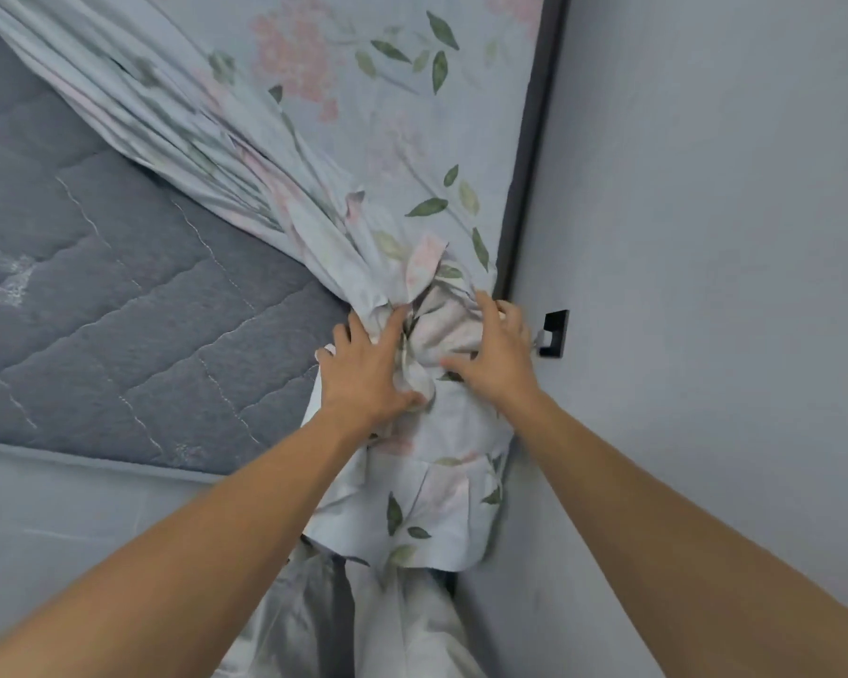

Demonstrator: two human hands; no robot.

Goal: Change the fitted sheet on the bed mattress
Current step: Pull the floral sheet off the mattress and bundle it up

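No brand, label or writing can be read anywhere. The fitted sheet point(343, 154), pale blue with pink flowers and green leaves, is bunched into a wad at the near right corner of the mattress point(118, 286), beside the wall point(706, 237). From that wad it fans away in tight pleats toward the top left and lies flatter along the wall side; a flap of it hangs down over the corner. Both hands are on the wad. The left hand point(368, 369) presses its spread fingers against the wad's left side, thumb tucked into the folds. The right hand point(493, 349) lies on the right side with fingers spread and bent over the cloth, its fingertips near the dark bed frame point(534, 163). The grey quilted mattress top is bare to the left. A small black hook point(554, 333) sits on the wall just beside the right hand. The mattress corner itself is hidden under cloth, and pale fabric below the flap is cut off by the picture's edge.
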